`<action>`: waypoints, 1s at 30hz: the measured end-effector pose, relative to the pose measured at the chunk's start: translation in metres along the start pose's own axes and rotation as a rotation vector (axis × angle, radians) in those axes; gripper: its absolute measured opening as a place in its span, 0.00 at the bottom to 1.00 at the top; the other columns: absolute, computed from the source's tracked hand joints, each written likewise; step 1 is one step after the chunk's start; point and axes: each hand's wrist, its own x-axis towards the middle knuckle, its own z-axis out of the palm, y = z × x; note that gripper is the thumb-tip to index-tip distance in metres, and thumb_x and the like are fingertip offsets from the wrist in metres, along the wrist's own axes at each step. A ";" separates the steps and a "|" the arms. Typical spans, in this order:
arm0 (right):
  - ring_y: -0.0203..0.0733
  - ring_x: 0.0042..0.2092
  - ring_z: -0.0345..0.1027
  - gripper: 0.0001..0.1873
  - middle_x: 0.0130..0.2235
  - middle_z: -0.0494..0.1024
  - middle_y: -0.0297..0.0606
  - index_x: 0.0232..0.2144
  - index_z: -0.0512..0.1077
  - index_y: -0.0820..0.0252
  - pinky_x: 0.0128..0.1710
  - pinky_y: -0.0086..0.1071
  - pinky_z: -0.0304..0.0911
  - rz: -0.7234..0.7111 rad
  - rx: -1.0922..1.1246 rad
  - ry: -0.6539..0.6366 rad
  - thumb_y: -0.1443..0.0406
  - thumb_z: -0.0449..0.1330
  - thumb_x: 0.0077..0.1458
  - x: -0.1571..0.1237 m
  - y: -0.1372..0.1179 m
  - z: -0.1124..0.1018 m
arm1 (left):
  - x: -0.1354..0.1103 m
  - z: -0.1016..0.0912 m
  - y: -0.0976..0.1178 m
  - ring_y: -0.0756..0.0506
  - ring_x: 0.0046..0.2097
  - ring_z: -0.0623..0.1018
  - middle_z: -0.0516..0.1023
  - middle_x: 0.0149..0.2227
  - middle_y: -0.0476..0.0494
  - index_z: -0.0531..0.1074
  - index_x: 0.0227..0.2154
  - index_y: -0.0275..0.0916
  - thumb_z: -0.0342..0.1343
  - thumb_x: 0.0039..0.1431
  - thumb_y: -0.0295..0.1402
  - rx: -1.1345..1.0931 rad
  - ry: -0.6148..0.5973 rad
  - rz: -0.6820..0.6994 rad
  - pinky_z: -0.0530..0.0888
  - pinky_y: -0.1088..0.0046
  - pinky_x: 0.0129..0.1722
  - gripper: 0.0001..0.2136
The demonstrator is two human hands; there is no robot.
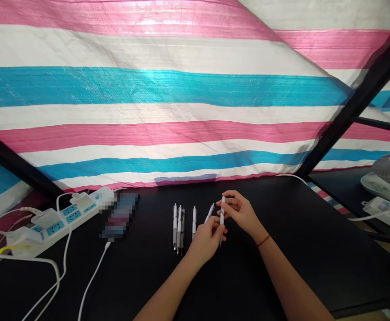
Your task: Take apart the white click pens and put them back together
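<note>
While two hands (239,215) hold one pen (222,218), five (179,227) lie.

1. This camera sits on the person's head and looks out from just above the arms.
2. It faces forward and down, over the black table (298,267) and on to the striped sheet (148,89) behind it.
3. It is close to the left hand (206,240) and the right hand (240,213), which show near the middle of the picture.
4. The sheet fills the top half, and the table fills the bottom.
</note>
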 end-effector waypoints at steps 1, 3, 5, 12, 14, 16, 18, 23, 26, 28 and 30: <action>0.44 0.33 0.76 0.21 0.37 0.79 0.41 0.43 0.64 0.57 0.29 0.35 0.72 -0.003 0.005 0.012 0.55 0.63 0.49 0.000 0.000 0.000 | 0.000 0.000 0.000 0.48 0.31 0.78 0.78 0.33 0.44 0.69 0.41 0.38 0.48 0.60 0.37 0.000 0.002 0.002 0.71 0.74 0.32 0.11; 0.45 0.33 0.76 0.22 0.37 0.79 0.41 0.44 0.63 0.56 0.29 0.35 0.73 -0.001 0.011 0.016 0.55 0.63 0.49 0.000 0.000 0.000 | 0.000 0.000 -0.001 0.48 0.30 0.78 0.78 0.34 0.44 0.69 0.41 0.38 0.48 0.60 0.37 -0.003 0.001 -0.001 0.71 0.73 0.32 0.11; 0.45 0.33 0.76 0.21 0.35 0.79 0.40 0.42 0.64 0.57 0.29 0.35 0.72 0.004 0.005 -0.001 0.54 0.64 0.49 0.000 -0.001 0.001 | 0.000 -0.001 -0.001 0.48 0.30 0.78 0.78 0.34 0.44 0.69 0.40 0.38 0.48 0.60 0.38 -0.007 -0.005 -0.004 0.71 0.73 0.33 0.11; 0.43 0.31 0.75 0.20 0.34 0.77 0.37 0.40 0.64 0.56 0.29 0.35 0.72 0.013 0.014 -0.007 0.55 0.64 0.48 0.000 -0.001 0.001 | 0.000 -0.001 -0.005 0.48 0.31 0.78 0.78 0.34 0.44 0.69 0.39 0.39 0.49 0.60 0.38 -0.006 -0.007 0.010 0.72 0.72 0.33 0.10; 0.42 0.30 0.75 0.20 0.33 0.76 0.36 0.40 0.64 0.56 0.28 0.34 0.72 0.003 0.009 -0.009 0.55 0.64 0.49 0.000 -0.002 0.000 | -0.001 0.000 -0.004 0.48 0.31 0.78 0.78 0.34 0.45 0.68 0.39 0.39 0.48 0.60 0.37 0.005 -0.011 0.014 0.71 0.73 0.33 0.10; 0.42 0.31 0.75 0.20 0.34 0.76 0.36 0.42 0.64 0.56 0.28 0.34 0.72 -0.006 0.004 -0.005 0.56 0.64 0.49 0.000 -0.002 0.000 | -0.001 0.000 -0.003 0.48 0.31 0.78 0.78 0.34 0.45 0.68 0.40 0.39 0.47 0.61 0.37 0.007 -0.017 0.018 0.71 0.73 0.33 0.10; 0.41 0.31 0.74 0.19 0.34 0.76 0.36 0.41 0.64 0.56 0.28 0.34 0.71 -0.006 -0.004 -0.023 0.56 0.63 0.49 0.000 -0.002 -0.001 | -0.001 0.000 -0.003 0.48 0.32 0.78 0.77 0.34 0.45 0.68 0.40 0.39 0.47 0.61 0.37 0.011 -0.022 0.022 0.71 0.72 0.34 0.09; 0.42 0.31 0.74 0.18 0.33 0.76 0.36 0.41 0.64 0.56 0.28 0.34 0.71 -0.003 0.001 -0.015 0.57 0.63 0.50 -0.001 -0.002 -0.001 | -0.001 0.001 -0.004 0.48 0.32 0.78 0.77 0.34 0.45 0.68 0.39 0.39 0.48 0.61 0.37 0.005 -0.028 0.007 0.72 0.72 0.34 0.09; 0.43 0.32 0.75 0.17 0.34 0.77 0.38 0.40 0.64 0.56 0.29 0.34 0.71 0.023 0.013 -0.054 0.56 0.62 0.51 0.000 -0.001 -0.002 | -0.001 0.001 -0.005 0.48 0.32 0.79 0.77 0.34 0.45 0.68 0.40 0.39 0.48 0.61 0.37 -0.004 -0.033 0.001 0.72 0.72 0.35 0.10; 0.44 0.33 0.75 0.18 0.35 0.77 0.39 0.41 0.63 0.56 0.29 0.34 0.72 0.016 0.020 -0.047 0.57 0.62 0.51 0.000 0.000 -0.003 | -0.001 0.001 -0.005 0.48 0.32 0.79 0.77 0.34 0.45 0.67 0.41 0.39 0.48 0.61 0.37 -0.004 -0.035 0.004 0.72 0.72 0.35 0.10; 0.43 0.33 0.75 0.19 0.36 0.78 0.40 0.42 0.63 0.56 0.29 0.34 0.72 0.005 0.021 -0.034 0.57 0.62 0.51 0.000 0.001 -0.003 | -0.001 0.001 -0.005 0.48 0.32 0.78 0.77 0.34 0.45 0.67 0.41 0.39 0.47 0.61 0.37 -0.002 -0.038 -0.002 0.72 0.72 0.35 0.10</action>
